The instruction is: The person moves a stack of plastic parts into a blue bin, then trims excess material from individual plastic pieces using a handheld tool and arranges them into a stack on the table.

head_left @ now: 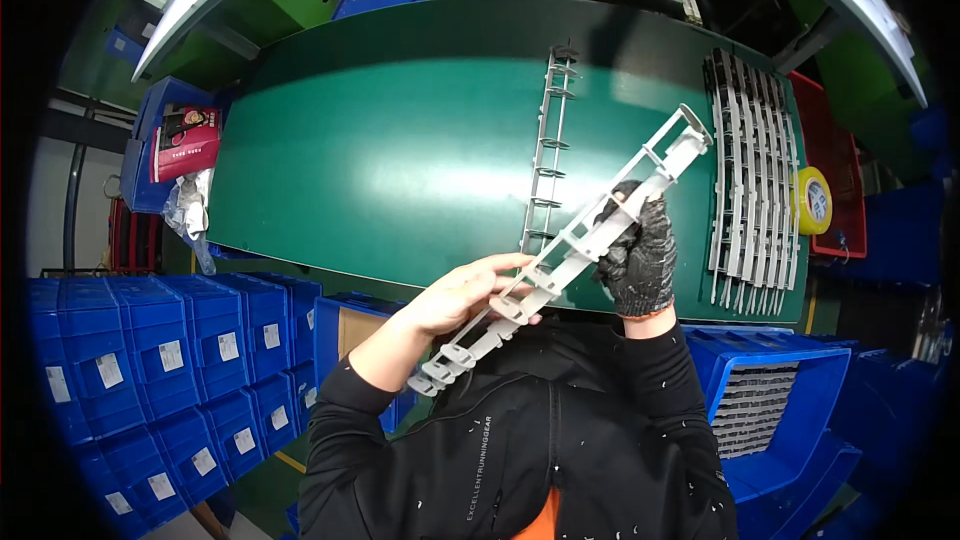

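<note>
A long grey ladder-like plastic strip (590,245) with cross-pieces slants across in front of me, its upper end to the right. My right hand (640,255), in a black glove, is closed around its upper half. My bare left hand (465,295) holds the strip lower down, fingers against its side and partly hidden behind it. On the green table (350,160) just beyond lies a second similar strip (548,150), roughly upright in the view. Several more such strips (752,180) lie side by side at the table's right end.
A roll of yellow tape (813,201) and a red bin (835,165) stand past the right end. Stacked blue crates (185,340) fill the lower left. An open blue crate (770,410) at lower right holds grey strips. A blue bin (150,155) with a red package (187,145) sits left.
</note>
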Demonstrator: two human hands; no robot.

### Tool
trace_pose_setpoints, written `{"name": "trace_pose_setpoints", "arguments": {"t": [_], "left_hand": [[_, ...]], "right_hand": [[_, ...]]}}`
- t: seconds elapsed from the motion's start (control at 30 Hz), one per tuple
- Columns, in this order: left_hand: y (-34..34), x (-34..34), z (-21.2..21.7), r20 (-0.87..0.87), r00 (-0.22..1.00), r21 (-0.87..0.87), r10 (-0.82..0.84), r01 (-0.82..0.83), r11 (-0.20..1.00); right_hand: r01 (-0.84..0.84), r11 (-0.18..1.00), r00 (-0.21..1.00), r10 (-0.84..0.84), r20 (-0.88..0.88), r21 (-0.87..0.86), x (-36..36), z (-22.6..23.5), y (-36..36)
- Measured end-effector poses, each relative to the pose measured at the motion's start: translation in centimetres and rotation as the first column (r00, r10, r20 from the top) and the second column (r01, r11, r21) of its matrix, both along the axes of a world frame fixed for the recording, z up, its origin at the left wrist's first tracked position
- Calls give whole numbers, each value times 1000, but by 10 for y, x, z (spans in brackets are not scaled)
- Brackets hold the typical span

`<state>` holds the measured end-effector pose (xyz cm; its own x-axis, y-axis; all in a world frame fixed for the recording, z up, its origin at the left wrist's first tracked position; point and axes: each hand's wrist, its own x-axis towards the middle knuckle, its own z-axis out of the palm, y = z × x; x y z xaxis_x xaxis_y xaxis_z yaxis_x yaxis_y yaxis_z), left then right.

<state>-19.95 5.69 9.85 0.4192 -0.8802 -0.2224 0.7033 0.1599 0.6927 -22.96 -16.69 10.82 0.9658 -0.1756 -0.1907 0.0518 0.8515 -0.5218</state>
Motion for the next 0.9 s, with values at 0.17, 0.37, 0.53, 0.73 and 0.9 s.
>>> {"name": "trace_pose_setpoints", "arguments": {"t": [0.17,0.37,0.53,0.73,0.9], "left_hand": [[18,-3,18,337,931,414,-142,-12,910],[20,5,33,183,980,381,-82,6,925],[14,8,32,48,970,261,-239,218,940],[11,8,36,68,956,255,-286,261,931],[11,7,31,79,942,227,-325,301,926]], "right_hand": [[182,970,972,-202,-118,-163,14,26,3],[29,812,989,-107,-100,-583,-4,3,-11],[-87,481,995,85,-52,-873,-24,-3,5],[140,423,989,-105,105,-895,-21,-7,3],[-4,262,996,85,19,-965,-23,8,-1]]}}
